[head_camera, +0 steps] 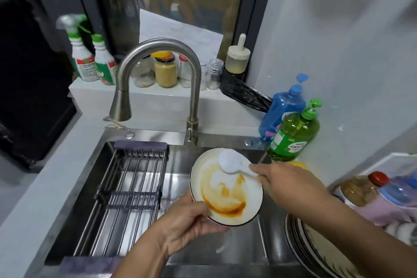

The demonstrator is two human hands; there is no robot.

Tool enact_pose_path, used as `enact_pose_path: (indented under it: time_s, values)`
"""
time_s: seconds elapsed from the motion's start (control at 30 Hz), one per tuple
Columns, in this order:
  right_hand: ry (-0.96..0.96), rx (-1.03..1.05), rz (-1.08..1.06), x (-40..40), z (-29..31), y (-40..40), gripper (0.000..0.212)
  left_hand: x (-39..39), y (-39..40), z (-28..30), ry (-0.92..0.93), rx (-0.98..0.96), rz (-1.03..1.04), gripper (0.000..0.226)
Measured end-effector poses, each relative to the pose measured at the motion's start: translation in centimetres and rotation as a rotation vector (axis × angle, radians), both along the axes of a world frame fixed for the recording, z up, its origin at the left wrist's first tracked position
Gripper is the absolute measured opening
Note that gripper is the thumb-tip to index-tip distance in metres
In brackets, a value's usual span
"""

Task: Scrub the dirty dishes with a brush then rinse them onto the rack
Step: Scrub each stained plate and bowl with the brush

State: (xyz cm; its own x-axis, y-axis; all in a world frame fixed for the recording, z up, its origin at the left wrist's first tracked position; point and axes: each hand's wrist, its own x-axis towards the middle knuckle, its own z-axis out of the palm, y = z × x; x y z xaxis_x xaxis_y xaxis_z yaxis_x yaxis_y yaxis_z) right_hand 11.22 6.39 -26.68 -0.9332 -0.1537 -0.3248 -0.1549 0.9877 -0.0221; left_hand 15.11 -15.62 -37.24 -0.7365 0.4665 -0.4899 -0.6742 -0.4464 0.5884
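A white plate [243,201] with a dark rim and orange-brown sauce smears is tilted over the steel sink [243,253]. My left hand [187,221] grips its lower left edge. My right hand [286,183] holds the handle of a white round brush [231,161], whose head rests on the plate's upper part. A wire dish rack [126,196] with purple ends spans the sink's left side and holds nothing. A stack of dirty plates [316,248] leans at the sink's right edge.
The curved steel faucet [158,79] stands behind the sink, its spout over the rack's far end. Green [293,135] and blue [279,113] soap bottles stand at the back right. Jars and spray bottles line the sill. Bottles sit in a tray at the right.
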Motion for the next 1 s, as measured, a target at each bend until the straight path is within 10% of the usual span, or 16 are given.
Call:
enact_pose_path:
  time_s: [0.67,1.0]
  values:
    - [-0.154,-0.164,0.124,1.7,1.2,-2.8,0.041,1.4,-0.8,0.8,0.004,0.021,0.012,0.059]
    - [-0.037,0.199,0.058,1.9,2.0,0.5,0.039,1.2,-0.8,0.6,0.056,-0.05,0.192,0.065]
